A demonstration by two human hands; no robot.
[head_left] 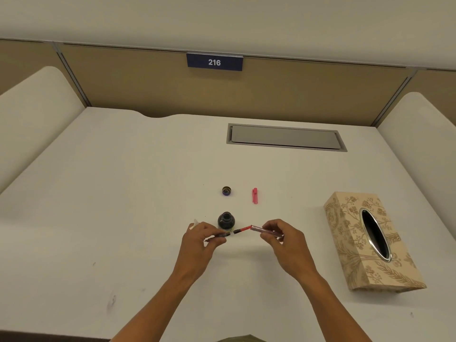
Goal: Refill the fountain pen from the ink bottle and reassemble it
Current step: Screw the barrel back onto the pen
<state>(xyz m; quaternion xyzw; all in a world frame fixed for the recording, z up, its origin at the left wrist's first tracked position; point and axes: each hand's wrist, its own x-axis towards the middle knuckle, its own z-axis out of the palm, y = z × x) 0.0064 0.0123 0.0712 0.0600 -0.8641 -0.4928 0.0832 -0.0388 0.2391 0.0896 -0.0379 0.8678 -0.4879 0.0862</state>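
Above the white tabletop (123,193), the left hand (201,239) pinches the pen's front section (228,234), dark at the grip with a red converter pointing right. The right hand (283,239) pinches the translucent pinkish barrel (266,231), its open end meeting the converter's tip (just touching, it seems). One uncapped ink bottle (226,220) stands just behind the hands. Farther back lie one bottle cap (226,191) and one pink pen cap (255,195). One patterned tissue box (355,243) sits to the right.
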